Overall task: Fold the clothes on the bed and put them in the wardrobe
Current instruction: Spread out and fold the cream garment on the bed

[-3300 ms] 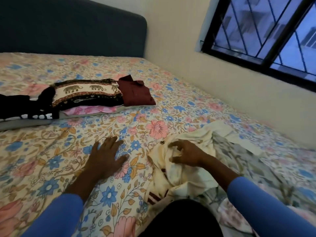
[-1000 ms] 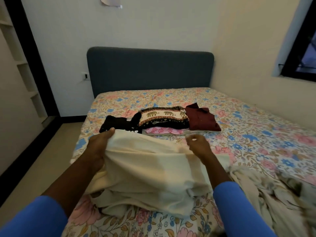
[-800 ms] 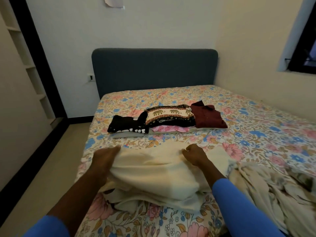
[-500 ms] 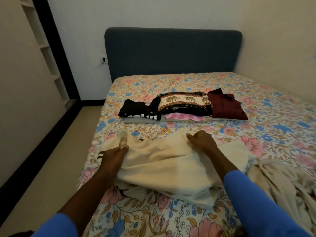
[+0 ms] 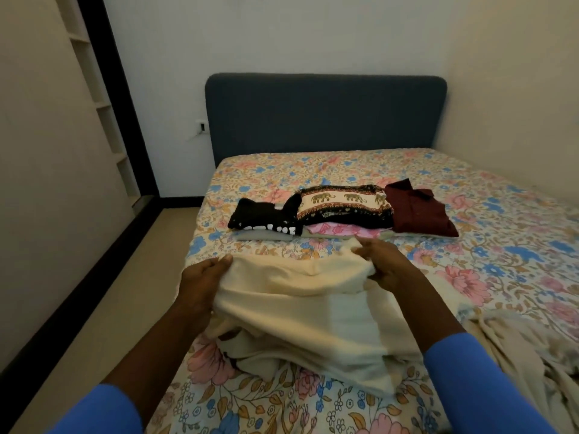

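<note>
Both hands grip a cream garment (image 5: 300, 311) lying on the flowered bed (image 5: 488, 261): the left hand (image 5: 200, 286) clutches its left edge, the right hand (image 5: 385, 264) pinches a bunched fold at the top. Just beyond the hands sit folded clothes (black top (image 5: 263, 216), elephant-print piece (image 5: 344, 203), maroon shirt (image 5: 416, 211)). Right of the right arm lies a rumpled pale cloth (image 5: 532, 355).

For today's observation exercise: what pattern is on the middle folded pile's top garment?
The garment shows elephants on cream, black borders; head view.
</note>
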{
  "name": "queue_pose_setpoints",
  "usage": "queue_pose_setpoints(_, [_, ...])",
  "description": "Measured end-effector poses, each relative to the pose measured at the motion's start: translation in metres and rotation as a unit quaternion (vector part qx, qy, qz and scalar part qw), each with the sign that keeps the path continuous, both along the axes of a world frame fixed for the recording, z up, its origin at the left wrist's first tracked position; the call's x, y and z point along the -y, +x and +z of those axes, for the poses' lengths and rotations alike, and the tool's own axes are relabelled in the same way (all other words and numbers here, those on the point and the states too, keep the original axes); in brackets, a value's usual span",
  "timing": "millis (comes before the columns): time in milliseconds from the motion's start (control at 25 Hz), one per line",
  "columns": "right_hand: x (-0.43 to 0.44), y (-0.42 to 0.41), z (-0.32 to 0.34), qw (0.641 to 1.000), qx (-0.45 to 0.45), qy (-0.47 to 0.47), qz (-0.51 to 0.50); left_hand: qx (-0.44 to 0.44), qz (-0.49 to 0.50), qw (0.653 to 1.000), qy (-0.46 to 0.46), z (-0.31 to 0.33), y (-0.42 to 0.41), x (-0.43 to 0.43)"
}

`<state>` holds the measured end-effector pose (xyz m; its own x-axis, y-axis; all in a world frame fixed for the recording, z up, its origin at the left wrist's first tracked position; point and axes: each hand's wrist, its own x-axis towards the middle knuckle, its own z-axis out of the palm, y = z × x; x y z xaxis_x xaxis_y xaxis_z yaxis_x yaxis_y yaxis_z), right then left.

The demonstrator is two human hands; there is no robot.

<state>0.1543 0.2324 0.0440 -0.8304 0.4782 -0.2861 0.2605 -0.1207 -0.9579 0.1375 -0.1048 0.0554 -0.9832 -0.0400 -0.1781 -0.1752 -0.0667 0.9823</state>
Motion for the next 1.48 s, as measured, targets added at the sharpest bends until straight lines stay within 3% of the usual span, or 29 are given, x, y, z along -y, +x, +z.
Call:
queue_pose_setpoints(200, [0.001, 0.042, 0.065, 0.978, -0.038, 0.205, 0.008, -0.058, 0.017, 0.998, -0.011, 0.065, 0.003, 0.016])
queue_pose_setpoints(320, [0.008, 0.064, 0.138, 0.903, -0.035, 0.426, -0.054, -0.120, 0.013, 0.992, -0.045, 0.121, 0.000, 0.028])
queue_pose_setpoints(400, [0.016, 0.082, 0.198, 0.856, -0.024, 0.510, -0.079, -0.162, 0.033, 0.981, -0.098, 0.161, -0.003, 0.039])
queue_pose_setpoints(440, [0.022, 0.092, 0.230, 0.867, -0.039, 0.491, -0.081, -0.178, 0.046, 0.974, -0.130, 0.182, 0.001, 0.044])
queue_pose_setpoints(480, [0.033, 0.104, 0.263, 0.902, -0.072, 0.418, -0.077, -0.193, 0.063, 0.968, -0.144, 0.203, 0.005, 0.048])
queue_pose_setpoints(560, [0.055, 0.130, 0.313, 0.967, -0.112, 0.222, -0.055, -0.186, 0.079, 0.977, -0.074, 0.240, 0.016, 0.053])
queue_pose_setpoints(680, [0.082, 0.149, 0.350, 0.967, -0.223, 0.081, -0.096, -0.186, 0.090, 0.973, 0.105, 0.284, 0.048, 0.050])
queue_pose_setpoints(760, [0.105, 0.156, 0.364, 0.918, -0.347, -0.003, -0.192, -0.248, 0.132, 0.942, 0.184, 0.306, 0.069, 0.045])
queue_pose_setpoints(880, [0.136, 0.163, 0.383, 0.822, -0.480, -0.059, -0.300, -0.370, 0.215, 0.880, 0.207, 0.342, 0.108, 0.036])
queue_pose_setpoints(1000, [0.140, 0.159, 0.400, 0.721, -0.549, 0.031, -0.421, -0.462, 0.314, 0.819, 0.129, 0.372, 0.123, 0.029])
queue_pose_setpoints(1080, [0.135, 0.156, 0.402, 0.690, -0.546, 0.098, -0.465, -0.466, 0.351, 0.810, 0.058, 0.379, 0.116, 0.023])
queue_pose_setpoints(1160, [0.123, 0.141, 0.391, 0.675, -0.540, 0.150, -0.480, -0.445, 0.354, 0.822, 0.028, 0.373, 0.099, 0.012])
queue_pose_setpoints(1280, [0.078, 0.091, 0.338, 0.703, -0.482, 0.178, -0.492, -0.387, 0.317, 0.865, -0.029, 0.324, 0.050, -0.025])
queue_pose_setpoints(1480, [-0.024, -0.034, 0.146, 0.820, -0.291, 0.183, -0.458, -0.243, 0.181, 0.940, -0.157, 0.147, -0.078, -0.120])
